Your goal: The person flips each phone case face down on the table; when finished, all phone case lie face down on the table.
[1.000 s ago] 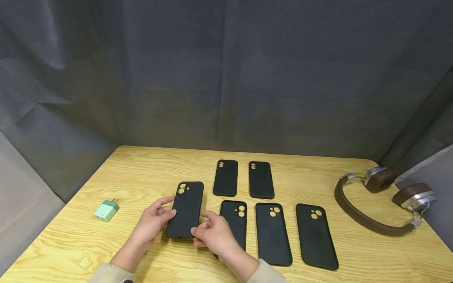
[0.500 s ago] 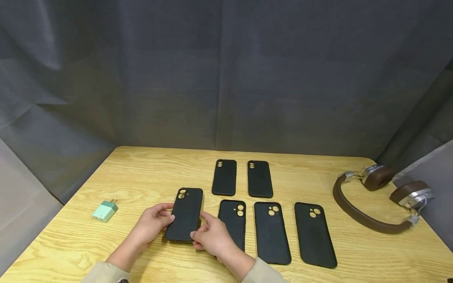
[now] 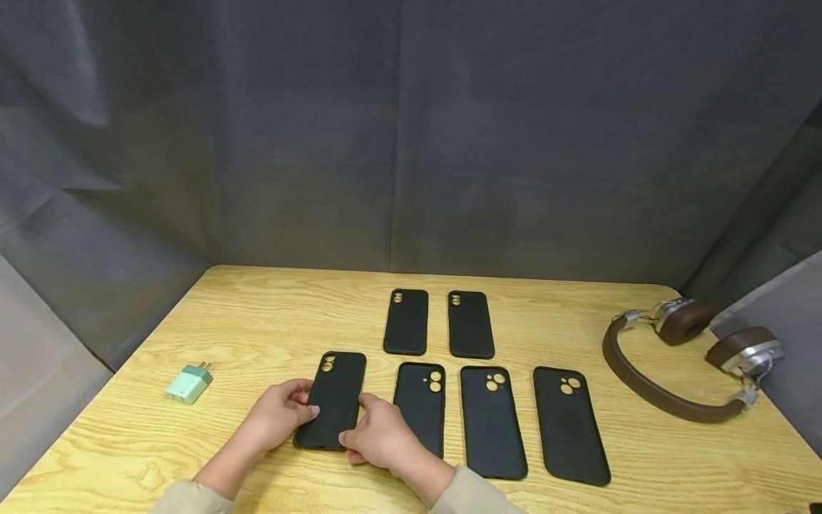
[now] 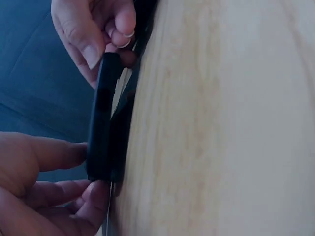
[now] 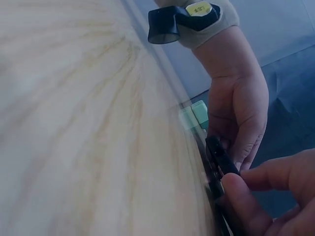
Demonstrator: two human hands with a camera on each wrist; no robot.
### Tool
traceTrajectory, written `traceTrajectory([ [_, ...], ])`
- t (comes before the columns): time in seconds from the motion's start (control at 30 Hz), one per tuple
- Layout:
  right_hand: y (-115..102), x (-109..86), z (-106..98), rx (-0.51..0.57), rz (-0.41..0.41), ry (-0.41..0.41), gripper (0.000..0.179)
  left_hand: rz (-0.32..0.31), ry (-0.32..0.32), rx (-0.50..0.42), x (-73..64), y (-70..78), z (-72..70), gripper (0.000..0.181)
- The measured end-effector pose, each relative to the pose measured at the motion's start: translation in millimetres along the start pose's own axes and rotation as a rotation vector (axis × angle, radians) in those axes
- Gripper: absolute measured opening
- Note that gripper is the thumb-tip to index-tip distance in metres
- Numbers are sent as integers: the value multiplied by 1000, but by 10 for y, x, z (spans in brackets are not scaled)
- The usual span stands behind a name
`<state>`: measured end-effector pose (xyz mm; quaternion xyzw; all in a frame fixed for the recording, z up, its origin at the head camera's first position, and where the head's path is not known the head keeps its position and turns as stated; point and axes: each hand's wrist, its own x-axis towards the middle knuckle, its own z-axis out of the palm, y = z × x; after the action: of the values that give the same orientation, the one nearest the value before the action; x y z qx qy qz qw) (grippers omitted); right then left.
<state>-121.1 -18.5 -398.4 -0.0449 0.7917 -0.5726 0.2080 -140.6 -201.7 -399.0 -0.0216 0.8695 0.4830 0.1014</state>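
A black phone case point(image 3: 332, 400) is held by both hands, its outer back facing up and its camera cutouts at the upper left. My left hand point(image 3: 277, 414) pinches its left edge, thumb on top and fingers at the side. At the lower right corner, my right hand point(image 3: 380, 433) pinches the case between thumb and fingers. The left wrist view has the held case point(image 4: 101, 118) very low over the table, with a narrow gap showing beneath part of it. Just right of the right hand lies another black case point(image 3: 424, 403), its inside facing up.
Two more cases, an inside-up case point(image 3: 493, 428) and its neighbour point(image 3: 571, 432), continue the front row. Behind lie a back-up case point(image 3: 407, 325) and another one point(image 3: 472, 327). Brown headphones point(image 3: 668, 400) rest at the right, a mint-green plug adapter point(image 3: 189, 383) at the left.
Both hands have brought the held case down and slightly towards the person, closer to the table, and it lies flatter. Their grip on it is kept. The other cases stay in place.
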Motion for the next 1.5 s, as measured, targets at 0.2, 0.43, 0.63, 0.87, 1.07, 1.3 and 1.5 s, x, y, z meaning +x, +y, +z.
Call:
traceTrajectory([
  [0.2,1,14,28,-85,-1,4,69,-10,15,73,-28,36,22,53],
  [0.43,-1,20,76,-141,6,16,71,-26,19,84,-38,27,45,54],
  [0.63,-10,20,80,-137,15,22,70,-22,25,104,-32,16,38,55],
  [0.87,6,0,40,-94,26,18,79,-17,29,81,-7,7,10,55],
  [1.07,-49,-96,-82,-35,-26,25,84,32,54,58,-23,75,-43,52],
  [1.3,-92,-232,-311,-20,-71,40,78,124,46,-49,-22,221,23,48],
  [1.5,-32,-356,-517,-34,-69,48,77,159,-18,-124,4,328,198,44],
])
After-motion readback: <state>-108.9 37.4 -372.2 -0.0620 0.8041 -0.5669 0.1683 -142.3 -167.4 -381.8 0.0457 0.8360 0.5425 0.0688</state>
